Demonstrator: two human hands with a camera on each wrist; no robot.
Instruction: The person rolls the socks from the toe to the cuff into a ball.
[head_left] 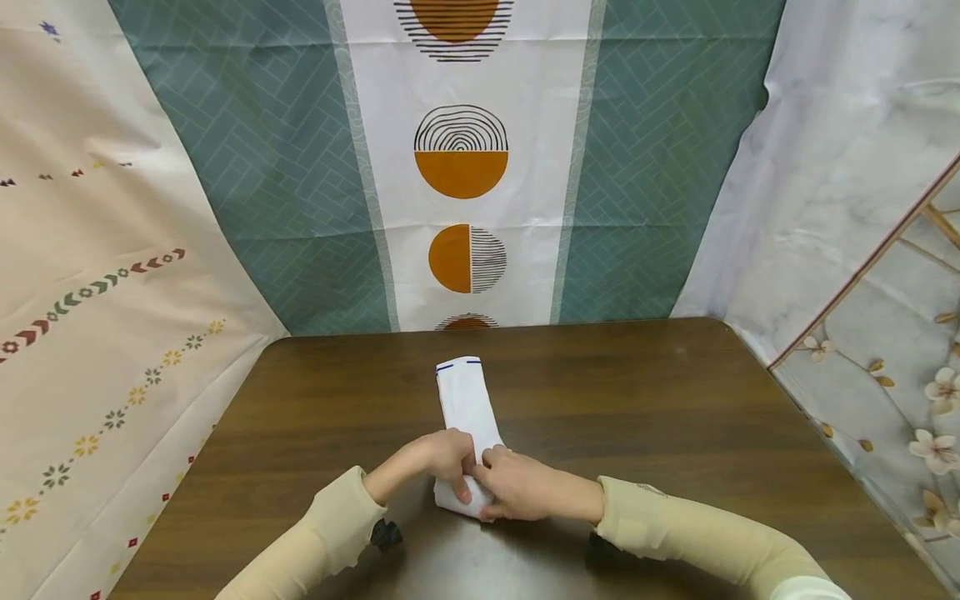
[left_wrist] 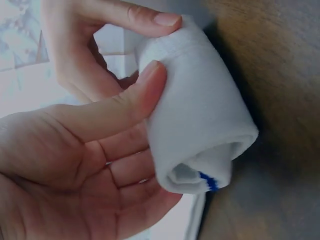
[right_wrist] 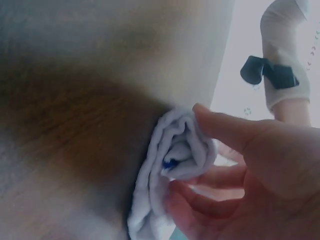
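Note:
A white towel (head_left: 467, 404), folded into a long strip, lies on the brown table with its near end rolled up. Short blue lines mark its far edge. My left hand (head_left: 450, 460) grips the roll from the left, its thumb on top and its fingers curled round the side in the left wrist view. From the other end my right hand (head_left: 525, 485) holds the roll between thumb and fingers. In the right wrist view the rolled end (right_wrist: 187, 150) shows several spiral layers, with a bit of blue inside. The towel's underside is hidden.
The dark wooden table (head_left: 637, 400) has rounded far corners. Behind it hangs a green and white cloth (head_left: 525, 167) with orange circles. Patterned sheets hang at the left (head_left: 90, 250) and right (head_left: 840, 292). A black strap (right_wrist: 272, 72) is on the left sleeve.

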